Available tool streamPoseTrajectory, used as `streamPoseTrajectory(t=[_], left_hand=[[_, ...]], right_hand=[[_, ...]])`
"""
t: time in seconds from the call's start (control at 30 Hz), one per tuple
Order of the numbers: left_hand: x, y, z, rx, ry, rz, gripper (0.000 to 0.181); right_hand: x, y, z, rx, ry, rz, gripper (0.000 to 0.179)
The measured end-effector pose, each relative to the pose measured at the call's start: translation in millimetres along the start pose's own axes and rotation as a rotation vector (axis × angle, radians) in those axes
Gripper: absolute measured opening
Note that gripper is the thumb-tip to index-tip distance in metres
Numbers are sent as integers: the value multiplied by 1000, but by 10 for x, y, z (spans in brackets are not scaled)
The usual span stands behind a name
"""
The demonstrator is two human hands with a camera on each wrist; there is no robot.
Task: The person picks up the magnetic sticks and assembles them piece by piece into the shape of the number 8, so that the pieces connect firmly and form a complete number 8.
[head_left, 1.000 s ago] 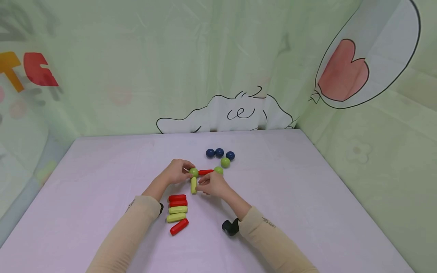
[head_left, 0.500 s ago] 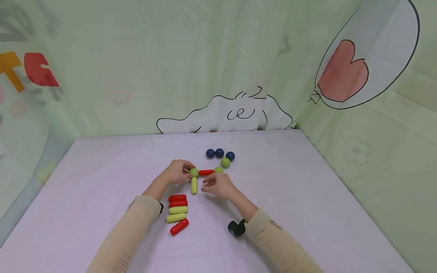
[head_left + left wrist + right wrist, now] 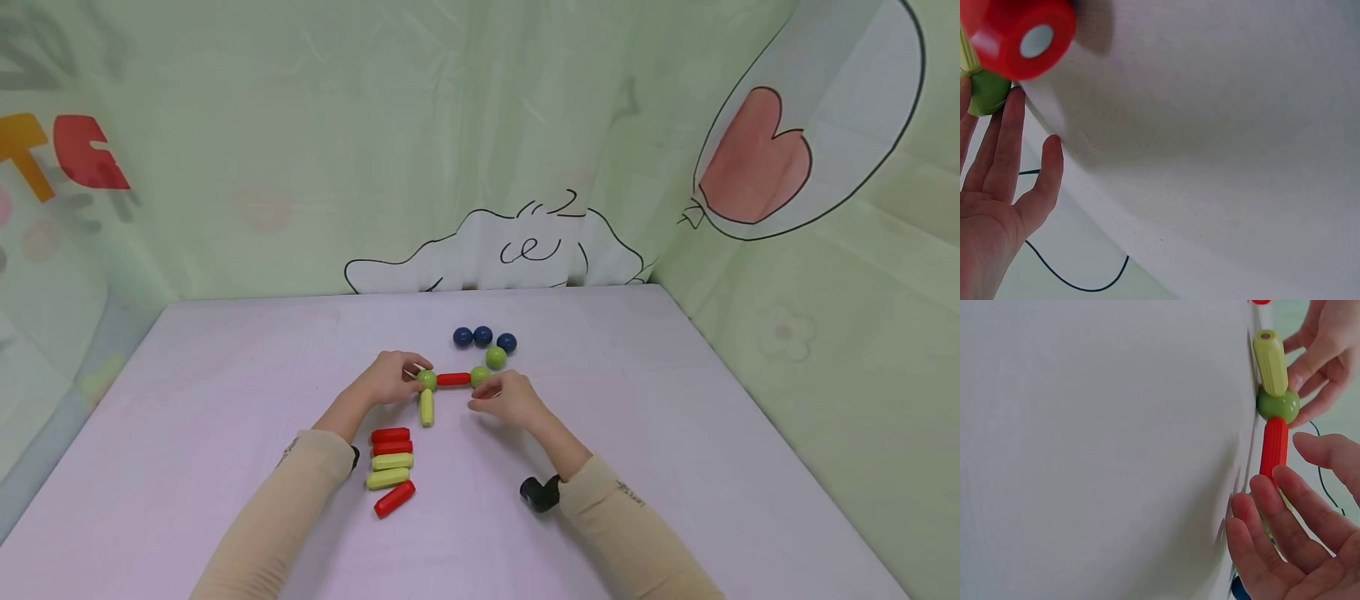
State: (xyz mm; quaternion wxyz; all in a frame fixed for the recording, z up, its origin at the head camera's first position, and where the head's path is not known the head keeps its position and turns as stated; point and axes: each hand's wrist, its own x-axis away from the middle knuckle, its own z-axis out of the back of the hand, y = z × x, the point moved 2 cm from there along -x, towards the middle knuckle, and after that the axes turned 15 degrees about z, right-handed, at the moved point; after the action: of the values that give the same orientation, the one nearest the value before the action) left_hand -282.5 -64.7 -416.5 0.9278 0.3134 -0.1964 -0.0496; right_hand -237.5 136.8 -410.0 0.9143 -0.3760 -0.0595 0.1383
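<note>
My left hand (image 3: 390, 379) pinches a green ball (image 3: 427, 380) between thumb and fingers. A yellow-green rod (image 3: 427, 408) extends from that ball toward me, and a red rod (image 3: 453, 379) runs from it to a second green ball (image 3: 480, 377) on the right. Just beside this second ball is my right hand (image 3: 513, 400), its fingers loosely bent and holding nothing. In the right wrist view its fingertips (image 3: 1279, 475) overlap the end of the red rod; whether they touch is unclear. A red rod (image 3: 1022, 40) with a grey disc in its end looms close in the left wrist view.
Several red and yellow-green rods (image 3: 392, 461) lie in a column nearer me, the lowest red one slanted. Behind the joined pieces are three dark blue balls (image 3: 483, 336) and a loose green ball (image 3: 496, 357). A printed cloth wall rises behind the table (image 3: 637, 458).
My right hand has moved rightward, away from the yellow-green rod, to beside the right green ball. My left hand stays on its ball, and the joined pieces remain in place.
</note>
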Motion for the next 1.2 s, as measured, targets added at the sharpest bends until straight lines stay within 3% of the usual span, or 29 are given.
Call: streamPoseTrajectory(t=[0.43,0.9,1.2], left_hand=[[33,19,7,1,2,-10,30],[31,27,5,14,7,-4,30],[15,14,-1,2,-2,-4,30]], right_hand=[[-49,229,148,-34,68,-64,21],[-180,330,242,-71,196,-52,38],[-291,366,221,-44,214,-57,47]])
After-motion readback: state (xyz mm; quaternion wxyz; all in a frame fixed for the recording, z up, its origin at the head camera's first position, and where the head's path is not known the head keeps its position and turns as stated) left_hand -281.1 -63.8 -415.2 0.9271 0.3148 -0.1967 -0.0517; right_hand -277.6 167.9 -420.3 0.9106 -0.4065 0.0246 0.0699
